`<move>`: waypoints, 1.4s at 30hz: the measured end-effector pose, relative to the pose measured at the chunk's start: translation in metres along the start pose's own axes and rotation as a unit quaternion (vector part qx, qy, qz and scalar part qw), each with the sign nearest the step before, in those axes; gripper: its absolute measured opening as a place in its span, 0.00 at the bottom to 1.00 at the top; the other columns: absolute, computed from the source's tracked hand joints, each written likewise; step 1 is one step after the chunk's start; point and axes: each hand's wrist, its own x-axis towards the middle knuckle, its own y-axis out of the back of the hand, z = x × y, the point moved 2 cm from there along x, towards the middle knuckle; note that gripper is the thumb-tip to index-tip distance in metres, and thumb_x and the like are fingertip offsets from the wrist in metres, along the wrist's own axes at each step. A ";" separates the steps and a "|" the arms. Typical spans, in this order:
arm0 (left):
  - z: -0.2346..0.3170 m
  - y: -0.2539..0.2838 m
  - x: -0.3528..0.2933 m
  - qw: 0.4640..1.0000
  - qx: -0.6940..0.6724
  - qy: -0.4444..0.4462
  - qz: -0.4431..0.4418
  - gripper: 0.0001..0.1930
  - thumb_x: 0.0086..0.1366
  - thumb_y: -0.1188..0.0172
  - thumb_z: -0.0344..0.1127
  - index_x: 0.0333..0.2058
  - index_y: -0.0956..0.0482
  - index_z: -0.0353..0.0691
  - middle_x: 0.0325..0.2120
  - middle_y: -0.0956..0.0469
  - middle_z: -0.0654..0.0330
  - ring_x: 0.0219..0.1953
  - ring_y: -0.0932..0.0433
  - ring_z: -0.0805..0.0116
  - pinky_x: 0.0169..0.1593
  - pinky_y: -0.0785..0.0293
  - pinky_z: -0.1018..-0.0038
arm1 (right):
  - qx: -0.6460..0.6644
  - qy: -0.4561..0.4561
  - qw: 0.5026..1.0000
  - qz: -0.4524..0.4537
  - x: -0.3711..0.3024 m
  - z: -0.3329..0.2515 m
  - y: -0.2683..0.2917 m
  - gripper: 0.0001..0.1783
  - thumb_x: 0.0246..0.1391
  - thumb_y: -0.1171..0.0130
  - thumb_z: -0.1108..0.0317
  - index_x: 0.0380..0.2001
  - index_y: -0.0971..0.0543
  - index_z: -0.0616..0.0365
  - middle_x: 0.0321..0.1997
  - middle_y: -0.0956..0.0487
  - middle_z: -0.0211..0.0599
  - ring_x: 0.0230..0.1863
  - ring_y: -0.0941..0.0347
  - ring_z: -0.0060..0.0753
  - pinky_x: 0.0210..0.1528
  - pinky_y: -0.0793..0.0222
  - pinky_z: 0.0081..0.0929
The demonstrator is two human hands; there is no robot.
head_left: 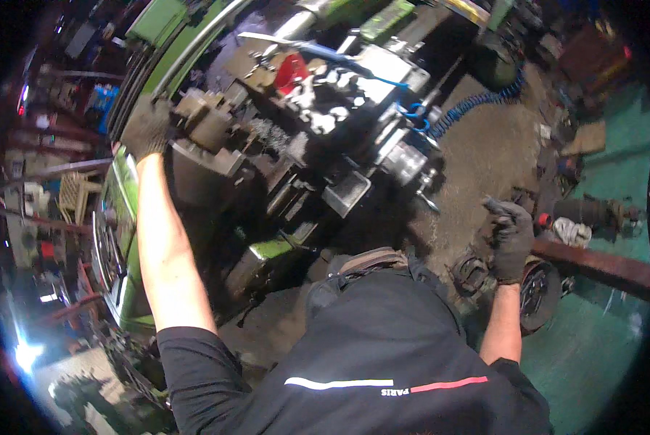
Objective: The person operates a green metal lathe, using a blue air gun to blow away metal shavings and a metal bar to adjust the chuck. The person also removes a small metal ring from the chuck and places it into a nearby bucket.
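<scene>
Grimy workshop floor (484, 152), rusty beam (601, 264), white rag (573, 232) (crumpled), blue coiled hose (477, 101)

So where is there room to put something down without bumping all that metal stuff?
The barest patch is the grey floor, between the lathe and the rusty beam, below the blue coiled hose. The green floor under the beam looks open too. The lathe top is crowded with parts near the left hand. Wheels and rags crowd around the right hand.
</scene>
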 end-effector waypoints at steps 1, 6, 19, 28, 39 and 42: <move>-0.007 -0.005 -0.001 1.000 -0.006 0.002 0.018 0.24 0.75 0.48 0.65 0.52 0.20 0.53 0.44 0.12 0.43 0.46 0.14 0.29 0.46 0.22 0.36 | 0.048 0.038 0.998 -0.026 0.013 -0.039 -0.038 0.18 0.77 0.37 0.58 0.55 0.14 0.61 0.50 0.14 0.36 0.42 0.19 0.22 0.40 0.22 0.23; 0.001 0.016 -0.012 0.995 -0.095 0.001 -0.001 0.26 0.74 0.46 0.66 0.54 0.14 0.55 0.52 0.12 0.47 0.53 0.13 0.37 0.54 0.19 0.43 | 0.180 0.135 0.972 -0.072 0.036 -0.197 -0.218 0.17 0.64 0.23 0.70 0.54 0.12 0.62 0.54 0.12 0.40 0.55 0.16 0.37 0.62 0.21 0.33; -0.005 0.015 -0.013 0.987 -0.151 -0.053 0.025 0.13 0.77 0.45 0.40 0.42 0.13 0.43 0.38 0.09 0.50 0.41 0.09 0.47 0.44 0.15 0.49 | -0.121 0.088 0.971 -0.187 0.058 -0.100 -0.489 0.27 0.69 0.32 0.59 0.67 0.19 0.57 0.66 0.16 0.58 0.69 0.21 0.62 0.72 0.26 0.49; 0.000 -0.031 0.009 0.975 -0.136 -0.070 0.159 0.11 0.68 0.38 0.43 0.41 0.10 0.50 0.31 0.10 0.52 0.35 0.08 0.52 0.34 0.16 0.48 | -0.074 0.124 0.973 -0.179 0.070 -0.096 -0.493 0.17 0.68 0.28 0.63 0.54 0.13 0.59 0.52 0.11 0.48 0.52 0.13 0.50 0.59 0.20 0.40; -0.004 -0.008 0.013 0.991 -0.112 -0.038 0.069 0.20 0.73 0.39 0.58 0.50 0.12 0.53 0.40 0.09 0.52 0.45 0.09 0.49 0.48 0.14 0.49 | 0.565 -0.311 0.679 -0.350 0.064 -0.157 -0.452 0.14 0.79 0.49 0.58 0.56 0.21 0.52 0.39 0.22 0.30 0.31 0.28 0.27 0.34 0.19 0.33; -0.004 0.003 0.009 0.991 -0.112 -0.031 0.066 0.19 0.74 0.40 0.57 0.49 0.14 0.50 0.40 0.10 0.49 0.45 0.10 0.45 0.49 0.15 0.45 | 0.644 -0.391 0.521 -0.400 0.076 -0.169 -0.446 0.14 0.82 0.56 0.58 0.57 0.23 0.49 0.38 0.25 0.28 0.32 0.29 0.29 0.36 0.15 0.33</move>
